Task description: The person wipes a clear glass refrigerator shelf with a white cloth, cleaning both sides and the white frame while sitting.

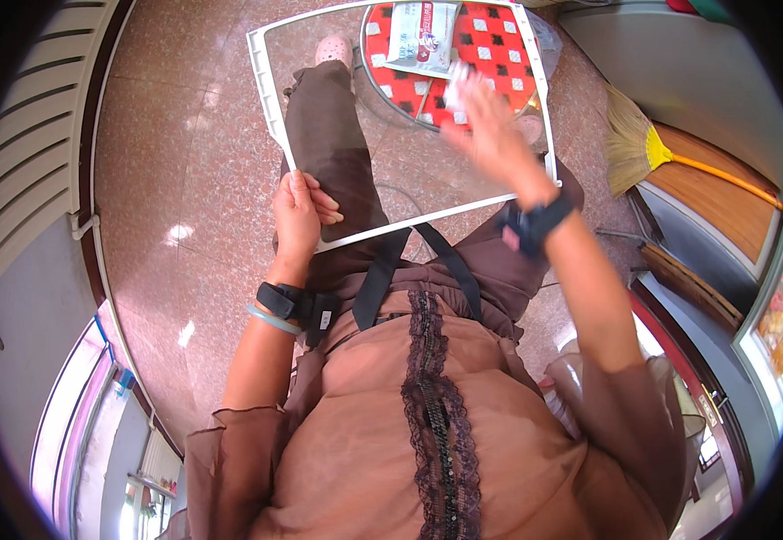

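Note:
A clear panel with a white plastic rim (425, 222), probably a refrigerator shelf, is tilted above my lap. My left hand (300, 210) grips its lower left edge, with the thumb and fingers around the rim. Over the upper right part of the pane, my right hand (496, 138) is blurred by motion. It holds a crumpled white wipe (457, 84) at its fingertips; whether the wipe touches the pane I cannot tell. A soft packet (422, 40) of what look like wet wipes, bearing writing, lies beyond the pane on a round stool with a red checked seat (503, 74).
A broom (634, 145) with a yellow collar leans at the right, by a grey and wood-coloured panel (709, 196). On the left, a white slatted radiator (34, 135) lines the wall. Speckled reddish floor tiles (155, 169) spread below. One pink clog (333, 50) is on my foot.

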Demonstrator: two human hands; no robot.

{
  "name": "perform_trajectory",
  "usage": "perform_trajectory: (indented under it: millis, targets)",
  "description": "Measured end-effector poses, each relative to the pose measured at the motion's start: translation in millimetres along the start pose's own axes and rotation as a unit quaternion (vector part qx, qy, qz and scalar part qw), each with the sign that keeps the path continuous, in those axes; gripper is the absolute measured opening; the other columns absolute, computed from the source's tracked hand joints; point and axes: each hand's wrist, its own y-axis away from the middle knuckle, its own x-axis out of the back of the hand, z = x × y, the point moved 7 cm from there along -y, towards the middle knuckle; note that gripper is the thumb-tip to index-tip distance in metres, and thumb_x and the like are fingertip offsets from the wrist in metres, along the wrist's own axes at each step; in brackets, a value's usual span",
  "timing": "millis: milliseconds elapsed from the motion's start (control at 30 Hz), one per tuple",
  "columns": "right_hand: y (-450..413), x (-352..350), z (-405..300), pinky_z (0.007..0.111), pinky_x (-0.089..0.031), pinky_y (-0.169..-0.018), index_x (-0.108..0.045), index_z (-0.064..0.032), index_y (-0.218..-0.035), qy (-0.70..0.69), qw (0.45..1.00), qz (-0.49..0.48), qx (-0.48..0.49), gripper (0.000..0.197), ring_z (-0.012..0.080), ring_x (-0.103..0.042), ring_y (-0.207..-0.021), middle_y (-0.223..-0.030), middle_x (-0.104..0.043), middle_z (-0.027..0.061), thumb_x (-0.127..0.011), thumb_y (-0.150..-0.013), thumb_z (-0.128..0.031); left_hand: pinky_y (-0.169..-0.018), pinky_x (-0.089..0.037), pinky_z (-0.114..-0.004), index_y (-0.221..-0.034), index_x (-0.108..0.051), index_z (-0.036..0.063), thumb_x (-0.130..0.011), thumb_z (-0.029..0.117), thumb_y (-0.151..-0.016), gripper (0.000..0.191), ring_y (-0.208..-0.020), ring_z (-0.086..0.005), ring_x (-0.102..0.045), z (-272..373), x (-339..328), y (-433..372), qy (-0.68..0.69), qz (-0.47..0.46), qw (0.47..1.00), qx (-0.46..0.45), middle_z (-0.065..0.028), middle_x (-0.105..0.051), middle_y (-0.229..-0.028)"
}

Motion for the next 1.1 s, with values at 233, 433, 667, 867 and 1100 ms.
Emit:
perform_trajectory:
  millis: [233, 433, 667, 867, 1100]
  targets:
    - [-111.4, 6.4, 77.8, 0.042, -0.028, -0.097, -0.044, 0.0008, -0.115, -0.003, 0.998, 0.032, -0.054, 0.062, 0.0339, -0.035, -0.117, -0.123, -0.04, 0.0206, -0.041, -0.082, -0.051, -0.035, -0.041, -0.022, -0.081, -0.042, 0.0046, -0.027, 0.028, -0.094, 0.03, -0.038, -0.015, -0.051, 11.8, -10.2, -1.2, -0.008, 0.006, 1.0, -0.004, -0.0079, -0.053, -0.053]
    - [67.5, 9.1, -38.2, 0.042, -0.02, -0.101, -0.027, 0.002, -0.129, -0.041, 0.997, -0.052, -0.037, 0.072, 0.0358, -0.021, -0.126, -0.134, -0.023, 0.0233, -0.05, -0.079, -0.046, -0.038, -0.042, -0.023, -0.082, -0.043, 0.007, -0.028, 0.033, -0.093, 0.032, -0.04, -0.0155, -0.051, 1.2, 1.2, -0.9, -0.01, 0.012, 1.0, 0.023, -0.0068, -0.052, -0.055]
    - [49.3, 11.0, -2.8, 0.042, -0.02, -0.102, -0.029, 0.003, -0.127, -0.006, 0.998, -0.032, -0.057, 0.07, 0.0345, -0.022, -0.126, -0.133, -0.025, 0.0228, -0.047, -0.081, -0.047, -0.038, -0.042, -0.022, -0.081, -0.043, 0.0067, -0.029, 0.034, -0.093, 0.033, -0.04, -0.0151, -0.051, 5.8, -2.0, 1.1, -0.013, -0.004, 1.0, 0.007, -0.0064, -0.051, -0.055]
    - [-93.9, 9.5, 117.1, 0.04, -0.021, -0.101, -0.03, 0.0013, -0.127, -0.004, 0.995, 0.052, -0.08, 0.071, 0.035, -0.025, -0.123, -0.131, -0.028, 0.0238, -0.042, -0.082, -0.052, -0.036, -0.041, -0.022, -0.081, -0.042, 0.005, -0.028, 0.028, -0.094, 0.03, -0.038, -0.014, -0.049, 13.8, -12.1, 1.7, -0.033, 0.006, 0.999, -0.008, -0.0069, -0.051, -0.052]
    - [52.5, 12.8, 3.1, 0.043, -0.019, -0.102, -0.026, 0.0017, -0.129, 0.002, 0.997, -0.006, -0.071, 0.072, 0.0376, -0.02, -0.125, -0.132, -0.025, 0.0257, -0.051, -0.079, -0.044, -0.037, -0.04, -0.022, -0.08, -0.042, 0.0069, -0.028, 0.032, -0.093, 0.031, -0.039, -0.0145, -0.05, 6.5, 1.5, 0.5, -0.031, 0.017, 0.999, -0.002, -0.006, -0.051, -0.053]
